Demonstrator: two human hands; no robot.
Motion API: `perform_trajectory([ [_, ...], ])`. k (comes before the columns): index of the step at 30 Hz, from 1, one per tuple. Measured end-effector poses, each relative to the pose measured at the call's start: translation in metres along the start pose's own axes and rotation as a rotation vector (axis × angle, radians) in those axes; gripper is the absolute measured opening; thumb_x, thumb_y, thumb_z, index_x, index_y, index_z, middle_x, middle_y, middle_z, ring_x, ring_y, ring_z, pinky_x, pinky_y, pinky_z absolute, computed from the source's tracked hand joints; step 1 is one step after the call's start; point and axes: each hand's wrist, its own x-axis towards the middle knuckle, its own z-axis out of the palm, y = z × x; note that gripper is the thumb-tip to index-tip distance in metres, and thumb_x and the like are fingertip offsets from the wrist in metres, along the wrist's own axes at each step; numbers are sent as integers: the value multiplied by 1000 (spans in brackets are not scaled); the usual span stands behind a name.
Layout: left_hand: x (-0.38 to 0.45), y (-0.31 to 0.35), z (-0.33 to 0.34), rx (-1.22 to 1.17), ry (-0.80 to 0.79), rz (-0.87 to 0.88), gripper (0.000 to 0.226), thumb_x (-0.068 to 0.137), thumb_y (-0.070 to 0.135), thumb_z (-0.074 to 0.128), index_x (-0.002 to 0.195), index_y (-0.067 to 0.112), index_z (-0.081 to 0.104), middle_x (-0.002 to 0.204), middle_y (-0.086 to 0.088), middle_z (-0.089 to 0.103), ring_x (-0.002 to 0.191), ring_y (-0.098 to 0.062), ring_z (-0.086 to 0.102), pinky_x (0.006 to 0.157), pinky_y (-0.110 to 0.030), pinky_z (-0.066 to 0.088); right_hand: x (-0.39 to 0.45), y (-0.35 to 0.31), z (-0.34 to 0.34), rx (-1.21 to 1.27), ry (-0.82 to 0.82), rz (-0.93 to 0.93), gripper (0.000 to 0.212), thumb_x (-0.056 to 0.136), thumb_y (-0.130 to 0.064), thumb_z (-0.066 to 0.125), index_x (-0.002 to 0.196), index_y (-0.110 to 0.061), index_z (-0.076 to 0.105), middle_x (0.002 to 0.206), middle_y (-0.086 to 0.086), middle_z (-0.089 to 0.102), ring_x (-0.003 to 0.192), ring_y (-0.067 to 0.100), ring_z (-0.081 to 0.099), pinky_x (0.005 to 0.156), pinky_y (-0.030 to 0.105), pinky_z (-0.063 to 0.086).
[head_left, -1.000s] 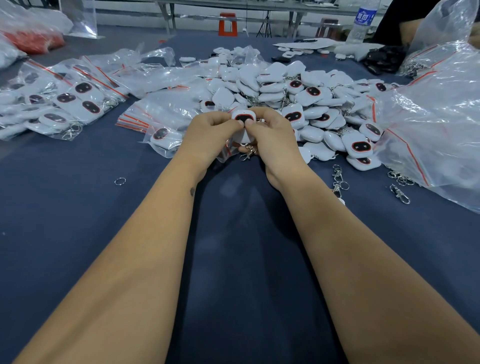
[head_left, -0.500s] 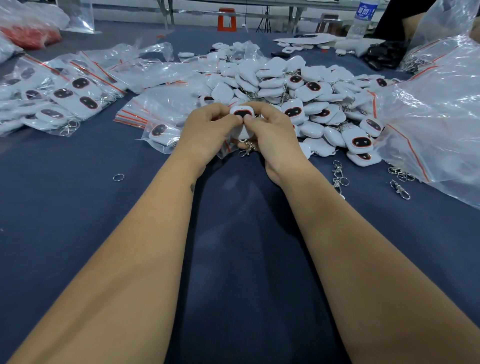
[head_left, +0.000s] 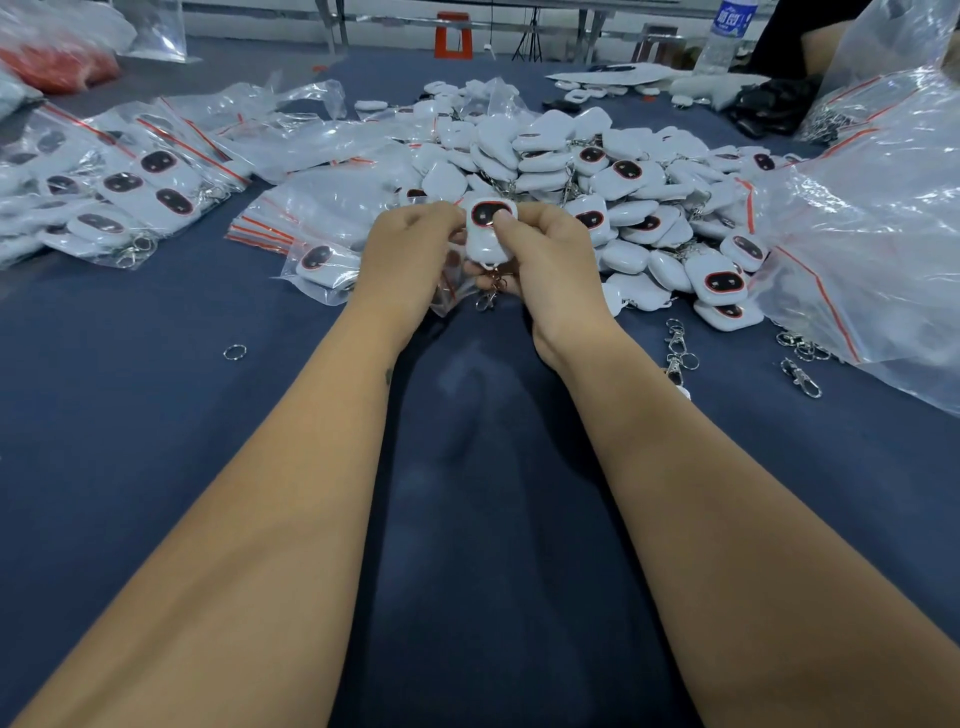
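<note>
White key fob (head_left: 480, 244), pinched by fingers of left hand (head_left: 410, 249) and right hand (head_left: 550, 260), looks ready for bagging; next it likely needs sliding into the clear bag (head_left: 444, 299) at 7 o'clock.

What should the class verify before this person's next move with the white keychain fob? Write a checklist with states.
1. Grip: left hand and right hand both hold the white fob: ok.
2. Fob's dark face turned up: ok.
3. Its metal clasp hangs below: ok.
4. Mouth of the small clear bag under the left hand open: cannot tell.
5. Loose parts gathered: not ok; a split ring lies alone on the blue cloth.
</note>
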Motion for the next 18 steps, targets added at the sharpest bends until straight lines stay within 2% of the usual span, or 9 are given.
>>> perform_trajectory([
  [2,2,-1,-1,57,81,23,22,90,10,52,93,15,73,87,-2,69,70,-14,61,59,-21,49,-1,-4,0,-30,66,-62,13,92,-20,63,99,-9,64,79,0,65,70,18,60,69,34,53],
  [5,6,-6,-2,267,124,133,40,82,0,51,111,19,72,96,8,66,79,-13,59,76,-28,52,-3,-8,-2,19,116,-83,6,86,-19,66,82,-17,62,65,-4,55,62,17,48,59,27,44],
  [7,7,-7,-2,346,98,172,48,78,-1,57,120,19,69,100,10,64,71,-12,53,76,-28,50,-5,-10,-3,83,132,-71,7,88,-14,64,83,-19,62,58,-11,56,55,12,48,47,18,42],
  [10,6,-9,0,482,67,236,53,76,2,64,126,21,65,106,10,62,71,-7,51,77,-21,46,-6,-13,-3,213,109,-90,11,91,-8,61,96,-15,67,68,-8,62,56,9,50,49,20,41],
  [14,4,-8,0,581,31,305,44,76,11,66,119,17,68,103,4,61,76,-14,52,75,-26,45,-8,-16,-3,384,40,-76,12,93,-1,58,93,-13,60,74,0,65,63,10,62,60,22,51],
  [18,-1,-4,2,579,-33,348,22,65,27,61,85,21,66,87,0,60,73,-21,55,65,-31,45,-8,-14,0,411,12,-69,13,93,2,59,96,-8,51,91,16,68,76,20,69,77,29,58],
])
